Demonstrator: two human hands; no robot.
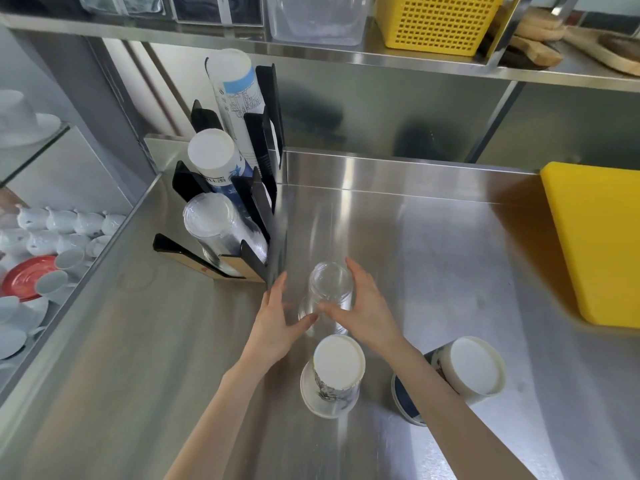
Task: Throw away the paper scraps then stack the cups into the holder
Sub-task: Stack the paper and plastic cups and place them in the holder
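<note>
On the head camera I see the clear cup [329, 289] upside down, see-through and slightly blurred, over the steel desk [433, 244] near the front corner of the black holder [254, 209]. My right hand [369, 311] curls its fingers round the cup. My left hand [277, 320] is beside it, fingers straight and spread. The holder's three slots hold a tall paper stack [235, 91], a shorter paper stack [216, 157] and clear cups [214, 226].

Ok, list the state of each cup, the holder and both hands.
clear cup: upside down, between both hands
middle paper cup: upside down, free
right paper cup: upside down, free
holder: three stacks in it
left hand: fingers straight, beside clear cup
right hand: grips clear cup
</note>
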